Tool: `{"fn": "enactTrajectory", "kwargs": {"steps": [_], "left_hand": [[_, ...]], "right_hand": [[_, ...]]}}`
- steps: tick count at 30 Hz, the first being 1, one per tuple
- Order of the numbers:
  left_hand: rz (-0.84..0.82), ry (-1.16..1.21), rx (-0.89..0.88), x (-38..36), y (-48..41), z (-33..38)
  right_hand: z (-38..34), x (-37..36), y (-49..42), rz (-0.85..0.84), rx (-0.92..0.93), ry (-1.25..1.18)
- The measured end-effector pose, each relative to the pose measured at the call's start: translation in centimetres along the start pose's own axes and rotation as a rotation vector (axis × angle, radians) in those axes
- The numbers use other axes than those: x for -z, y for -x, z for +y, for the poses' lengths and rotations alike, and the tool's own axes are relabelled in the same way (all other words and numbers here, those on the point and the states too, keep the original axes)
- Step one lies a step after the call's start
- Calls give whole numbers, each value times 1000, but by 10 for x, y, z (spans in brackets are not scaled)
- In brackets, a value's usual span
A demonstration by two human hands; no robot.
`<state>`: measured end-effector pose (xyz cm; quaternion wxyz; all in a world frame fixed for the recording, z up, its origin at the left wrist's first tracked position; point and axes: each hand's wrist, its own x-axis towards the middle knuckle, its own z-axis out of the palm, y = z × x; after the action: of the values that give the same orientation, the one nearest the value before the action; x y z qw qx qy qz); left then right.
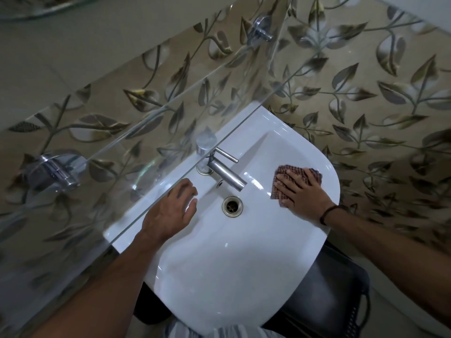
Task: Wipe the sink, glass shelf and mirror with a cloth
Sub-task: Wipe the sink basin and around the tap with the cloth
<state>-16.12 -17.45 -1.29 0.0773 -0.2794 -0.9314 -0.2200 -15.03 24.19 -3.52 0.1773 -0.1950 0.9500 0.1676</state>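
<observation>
A white ceramic sink (pixel 219 264) fills the middle of the head view, with a metal drain (pixel 232 206) and a steel tap (pixel 219 167) at its back. My right hand (pixel 301 193) lies flat on a brown checked cloth (pixel 283 173), pressing it against the sink's right inner side. At the left side of the basin, below the glass shelf's edge, my left hand (pixel 170 211) rests empty with its fingers spread. The clear glass shelf (pixel 146 113) runs diagonally above the sink's back. The mirror's lower edge (pixel 36 11) shows at the top left.
Two chrome brackets (pixel 52 170) (pixel 260 28) hold the shelf to a wall of leaf-patterned tiles (pixel 366 106). A dark plastic basket (pixel 329 296) stands under the sink at the lower right.
</observation>
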Motion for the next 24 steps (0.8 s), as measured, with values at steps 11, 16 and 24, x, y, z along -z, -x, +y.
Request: {"fn": "enactTrajectory", "kwargs": {"steps": [11,16,24], "left_hand": [[20,-27,-2,-2,1,0],[12,-35,9,-5,2,-2],[11,-40,16,-4,2,0]], "right_hand": [[-42,5,14,-29,-317,-405],[-40,4,6,-66,-326,-363],[-39,9,-5,-86,-339,-255]]}}
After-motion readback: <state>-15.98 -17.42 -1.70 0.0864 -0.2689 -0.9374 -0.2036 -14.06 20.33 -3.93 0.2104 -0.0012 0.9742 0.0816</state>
